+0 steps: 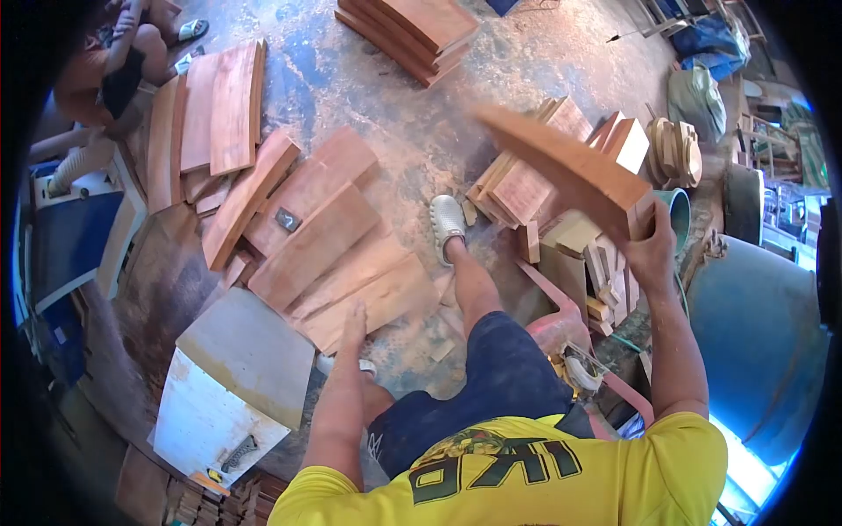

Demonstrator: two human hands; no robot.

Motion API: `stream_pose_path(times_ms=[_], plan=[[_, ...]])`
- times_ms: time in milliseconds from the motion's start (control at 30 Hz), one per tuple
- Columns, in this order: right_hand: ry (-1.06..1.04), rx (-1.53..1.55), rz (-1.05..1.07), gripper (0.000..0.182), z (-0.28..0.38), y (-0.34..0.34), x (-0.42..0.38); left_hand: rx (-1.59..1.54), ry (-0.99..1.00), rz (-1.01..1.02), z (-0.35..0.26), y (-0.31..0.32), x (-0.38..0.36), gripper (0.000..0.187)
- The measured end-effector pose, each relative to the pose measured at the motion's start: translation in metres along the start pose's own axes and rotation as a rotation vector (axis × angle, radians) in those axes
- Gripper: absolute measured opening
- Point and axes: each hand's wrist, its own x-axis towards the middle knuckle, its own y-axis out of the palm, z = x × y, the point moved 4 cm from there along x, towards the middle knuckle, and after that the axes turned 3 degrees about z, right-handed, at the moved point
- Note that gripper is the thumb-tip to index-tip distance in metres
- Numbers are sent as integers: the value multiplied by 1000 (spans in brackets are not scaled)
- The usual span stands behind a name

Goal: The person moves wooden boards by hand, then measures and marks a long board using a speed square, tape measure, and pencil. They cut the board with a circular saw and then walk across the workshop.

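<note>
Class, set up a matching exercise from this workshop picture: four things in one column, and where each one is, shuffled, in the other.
Things:
1. right hand
2. left hand
3. white shoe
4. stacked planks

Places:
A. on the dusty floor, between two wood piles
B. at the top of the picture, far from the person
C. raised, gripping a curved board
D. down on the spread of flat boards

Pairs: 1-C, 2-D, 3-A, 4-B
</note>
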Motion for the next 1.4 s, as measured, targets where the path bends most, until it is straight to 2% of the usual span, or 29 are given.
stream_pose_path(times_ms=[33, 100, 133, 167, 200, 233, 267, 300, 333, 400, 467, 500, 600, 667, 733, 800, 833, 900, 933, 967, 1033, 1100, 1133, 1200, 1233, 1300, 1333, 1400], plan=[[-1, 9, 0, 60, -19, 7, 9, 3, 0, -9, -9, 5, -4, 65], [-107, -267, -230, 55, -55, 23, 34, -108, -56, 24, -35, 26, -23, 64], [-145, -315, -311, 50, -76, 35, 47, -116, -82, -2, -27, 29, -18, 64], [-13, -372, -299, 50, -101, 51, 61, -108, 5, 16, -15, 30, -13, 63], [-44, -355, -383, 50, -128, 71, 74, -101, 99, 22, -7, 25, -12, 62], [20, -448, -439, 50, -152, 95, 83, -121, 73, -30, -2, 20, -17, 62], [148, -429, -403, 56, -146, 111, 87, 1, 108, -76, -3, 15, -23, 60], [168, -420, -404, 52, -157, 133, 89, 132, 141, -105, -3, 10, -30, 58], [191, -417, -416, 50, -169, 154, 90, 129, 127, -125, -1, 5, -35, 58], [126, -243, -50, 46, -194, 200, 79, 137, -10, -140, 14, -4, -47, 57], [141, -283, -8, 43, -173, 233, 53, 193, -29, -94, 52, -15, -38, 55], [110, -290, -64, 45, -172, 246, 43, 178, -30, -80, 59, -17, -41, 55], [59, -399, -160, 54, -176, 280, 29, 203, -49, -50, 51, -18, -55, 54], [74, -405, -105, 58, -173, 289, 25, 226, -88, -69, 55, -21, -62, 53], [84, -400, -47, 63, -169, 297, 16, 201, -15, -114, 59, -27, -61, 53], [494, -421, 312, 69, -190, 319, 2, 189, -14, -102, 63, -29, -56, 53], [478, -422, 325, 69, -198, 330, -5, 178, -21, -84, 62, -29, -59, 54], [708, -252, 768, 68, -219, 371, -34, 155, -1, -78, 41, -38, -72, 49], [541, -235, 789, 67, -207, 386, -45, 142, 32, -60, 22, -43, -80, 45], [375, -218, 807, 67, -192, 398, -57, 296, 129, -141, 10, -60, -88, 45], [271, -87, 836, 67, -160, 431, -79, 505, 301, -359, -11, -110, -108, 45], [259, 15, 978, 65, -125, 464, -102, 757, 367, -640, -13, -182, -131, 39], [244, 6, 1007, 65, -111, 483, -112, 872, 402, -686, -17, -215, -142, 39], [-23, 36, 1124, 66, -72, 528, -141, 1136, 410, -794, -21, -263, -169, 40], [-40, 35, 1156, 66, -45, 540, -153, 1134, 372, -796, -12, -277, -173, 40], [-184, -78, 1380, 68, 2, 565, -181, 1092, 400, -670, 10, -296, -175, 43], [-197, -82, 1403, 68, 15, 583, -197, 1086, 373, -670, 19, -299, -177, 43], [-415, -221, 1463, 70, 38, 622, -226, 1278, 424, -607, 31, -291, -169, 48]])
